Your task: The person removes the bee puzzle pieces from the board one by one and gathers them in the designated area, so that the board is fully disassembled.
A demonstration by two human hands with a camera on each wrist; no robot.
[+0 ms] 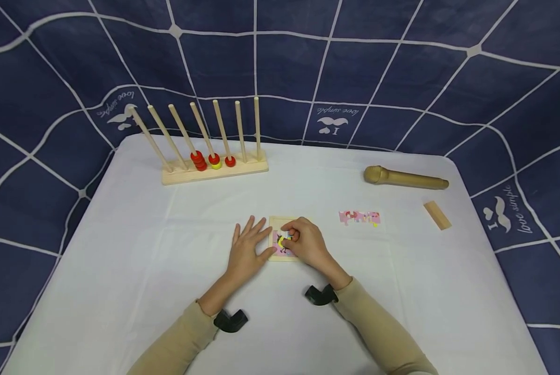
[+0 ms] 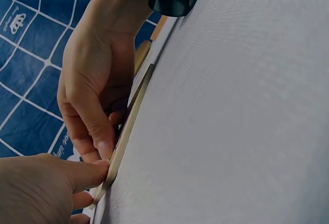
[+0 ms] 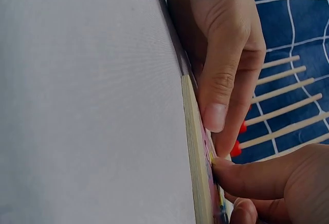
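Observation:
A small wooden puzzle frame [image 1: 273, 225] lies flat on the white table, with pink picture pieces [image 1: 278, 250] in its lower part showing a yellow and black figure. My left hand [image 1: 244, 255] lies at the frame's left side, fingers spread, its thumb touching the edge. Over the frame's right half my right hand [image 1: 309, 244] has curled fingers, and its thumb touches the picture. That thumb [image 3: 231, 175] shows on the pieces in the right wrist view. Whether it pinches a piece cannot be made out. Joined pink puzzle pieces [image 1: 360, 217] lie to the right.
A wooden bead rack [image 1: 214, 174] with upright pegs and red and yellow beads stands back left. At the back right lie a gold-brown toy microphone [image 1: 408, 179] and a small wooden block [image 1: 437, 215]. Dark blue patterned cloth [image 1: 280, 62] hangs behind the white table [image 1: 120, 271].

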